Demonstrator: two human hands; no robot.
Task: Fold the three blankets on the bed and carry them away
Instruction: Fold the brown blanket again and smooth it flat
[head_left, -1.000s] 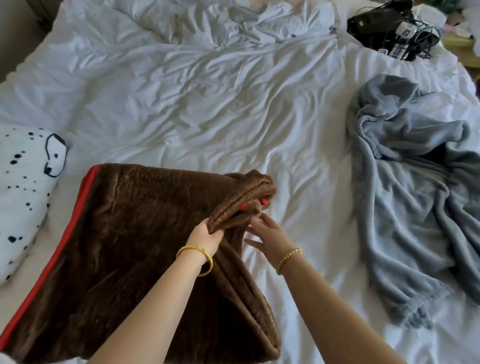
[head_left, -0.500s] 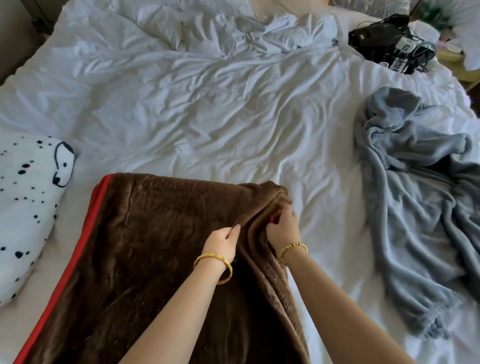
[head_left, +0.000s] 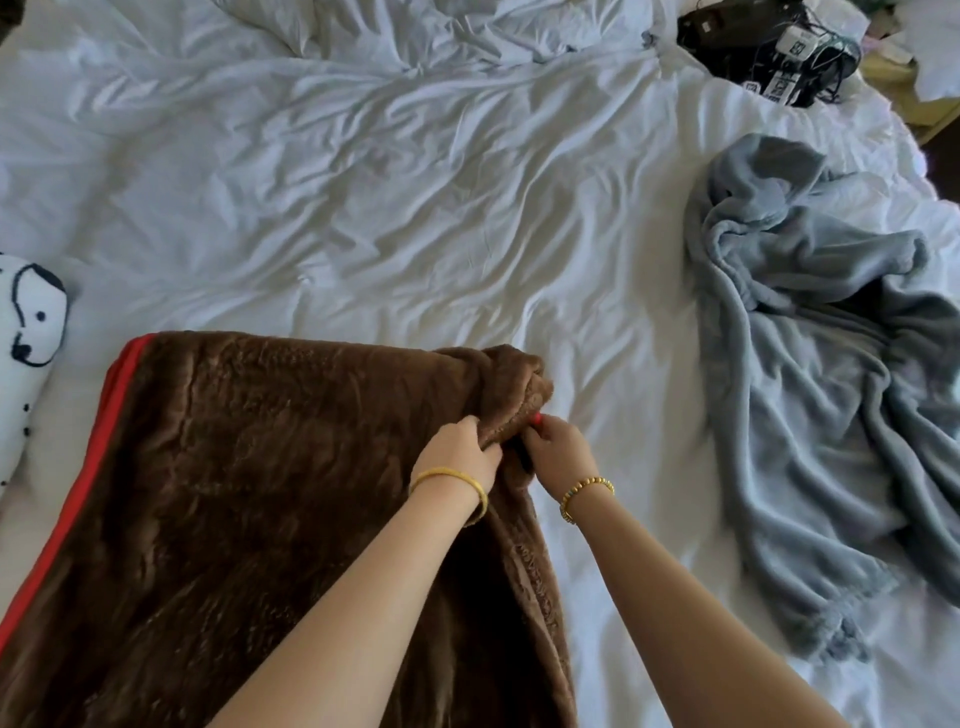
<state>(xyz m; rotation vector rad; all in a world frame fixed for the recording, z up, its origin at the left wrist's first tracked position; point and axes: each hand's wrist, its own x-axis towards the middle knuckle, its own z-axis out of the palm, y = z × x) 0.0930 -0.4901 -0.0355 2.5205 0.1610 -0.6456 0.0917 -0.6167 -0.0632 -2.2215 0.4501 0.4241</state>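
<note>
Left hand (head_left: 462, 449): my fingers curl round the bunched far-right corner of the brown blanket (head_left: 249, 519).
Right hand (head_left: 563, 449): pinches the same corner.
Brown blanket: near left on the bed (head_left: 415, 208).
Grey blanket (head_left: 831, 389): crumpled, right.

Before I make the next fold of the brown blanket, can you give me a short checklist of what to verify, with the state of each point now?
1. Left hand has a grip on the brown blanket corner: ok.
2. Right hand pinches the same bunched corner: ok.
3. Corners lined up evenly: cannot tell, the fabric is bunched.
4. Blanket lies flat: not ok, bunched at the far right corner.
5. Grey blanket lies apart on the bed: ok.
6. Third blanket located: cannot tell.
</note>
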